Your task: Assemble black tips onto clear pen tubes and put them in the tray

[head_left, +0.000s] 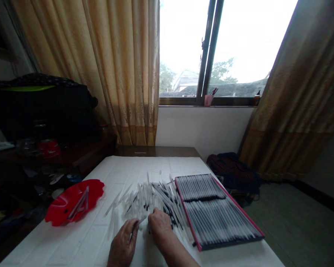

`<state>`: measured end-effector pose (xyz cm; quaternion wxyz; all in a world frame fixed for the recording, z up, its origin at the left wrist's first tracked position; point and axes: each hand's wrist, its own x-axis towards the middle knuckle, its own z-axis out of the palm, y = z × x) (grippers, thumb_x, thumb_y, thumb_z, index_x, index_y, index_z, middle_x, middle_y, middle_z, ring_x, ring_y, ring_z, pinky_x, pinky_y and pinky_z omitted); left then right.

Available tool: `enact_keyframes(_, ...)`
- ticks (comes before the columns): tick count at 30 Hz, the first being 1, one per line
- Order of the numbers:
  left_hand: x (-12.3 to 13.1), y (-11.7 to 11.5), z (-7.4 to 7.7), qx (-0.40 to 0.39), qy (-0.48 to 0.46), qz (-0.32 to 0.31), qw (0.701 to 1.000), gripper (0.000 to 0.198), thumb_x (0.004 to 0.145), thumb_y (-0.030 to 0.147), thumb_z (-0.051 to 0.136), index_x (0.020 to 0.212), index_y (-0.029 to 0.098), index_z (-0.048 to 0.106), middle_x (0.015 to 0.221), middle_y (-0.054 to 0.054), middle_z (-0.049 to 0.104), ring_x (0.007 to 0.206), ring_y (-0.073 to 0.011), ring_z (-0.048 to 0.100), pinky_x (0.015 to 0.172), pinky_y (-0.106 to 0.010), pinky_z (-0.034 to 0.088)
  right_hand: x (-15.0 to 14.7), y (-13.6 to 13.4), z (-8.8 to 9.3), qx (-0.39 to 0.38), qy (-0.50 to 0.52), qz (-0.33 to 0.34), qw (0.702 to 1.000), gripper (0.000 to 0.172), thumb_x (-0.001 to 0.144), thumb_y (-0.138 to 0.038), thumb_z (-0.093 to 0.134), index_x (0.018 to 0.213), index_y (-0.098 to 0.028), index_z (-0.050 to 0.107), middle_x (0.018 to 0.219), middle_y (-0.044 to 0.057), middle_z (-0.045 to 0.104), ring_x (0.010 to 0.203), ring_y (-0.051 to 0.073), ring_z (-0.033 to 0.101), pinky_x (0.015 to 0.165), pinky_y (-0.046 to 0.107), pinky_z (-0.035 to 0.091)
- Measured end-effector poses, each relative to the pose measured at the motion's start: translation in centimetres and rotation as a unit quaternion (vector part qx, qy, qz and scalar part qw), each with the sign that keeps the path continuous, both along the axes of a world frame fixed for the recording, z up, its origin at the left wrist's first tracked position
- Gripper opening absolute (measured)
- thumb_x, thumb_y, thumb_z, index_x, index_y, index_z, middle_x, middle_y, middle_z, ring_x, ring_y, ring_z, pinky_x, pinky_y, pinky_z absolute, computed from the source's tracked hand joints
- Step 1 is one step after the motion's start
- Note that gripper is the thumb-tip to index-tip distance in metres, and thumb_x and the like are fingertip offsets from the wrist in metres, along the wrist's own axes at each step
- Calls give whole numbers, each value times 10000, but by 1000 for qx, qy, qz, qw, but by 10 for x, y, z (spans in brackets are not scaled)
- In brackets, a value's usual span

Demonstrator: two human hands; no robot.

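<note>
My left hand [124, 243] is closed at the table's near side, thumb and fingers pinching a slim translucent plastic tube [142, 219] that points toward my right hand. My right hand [160, 224] is curled, its fingertips turned down and close to the tube's far end; what they grip is hidden. Just beyond both hands spreads a loose pile of clear slim tubes [140, 196], with black thin pieces mixed in. Right of the pile lies a shallow red-edged tray [196, 237], filled with two rows of similar clear tubes with dark parts [219, 218].
A red scalloped plate [55, 207] holding a few slim pieces sits on the left of the white table [100, 244]. Dark furniture [83, 152] with a large black-covered object [44, 107] stands at left. Dark cloth [233, 170] is heaped beyond the table's right edge.
</note>
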<state>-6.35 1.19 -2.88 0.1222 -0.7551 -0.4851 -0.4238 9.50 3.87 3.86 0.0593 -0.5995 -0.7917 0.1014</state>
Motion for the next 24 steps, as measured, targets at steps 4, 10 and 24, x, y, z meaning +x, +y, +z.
enact_keyframes(4, 1, -1, 5, -2, 6, 6, 1000, 276, 906, 372, 371, 1033, 218, 561, 901, -42, 707, 831, -163, 687, 738, -250, 564, 3, 0, 2, 5, 25, 5, 1000, 193, 706, -67, 580, 849, -121, 697, 925, 162, 660, 885, 274, 642, 699, 306, 482)
enact_keyframes(10, 3, -4, 10, 14, 21, 12, 1000, 251, 913, 319, 364, 1052, 210, 543, 893, -48, 707, 819, -165, 689, 714, -256, 570, 21, -4, -5, 31, 251, -35, 967, 152, 808, -191, 514, 864, -185, 655, 827, 53, 680, 780, 189, 642, 675, 271, 451)
enact_keyframes(24, 8, -13, 16, 31, 56, -40, 997, 223, 910, 271, 382, 1079, 214, 516, 887, -40, 708, 820, -160, 683, 741, -264, 568, 20, -24, -27, -242, 789, -152, 543, 434, 522, -491, 785, 690, -161, 560, 489, -97, 440, 378, 12, 336, 383, 145, 139)
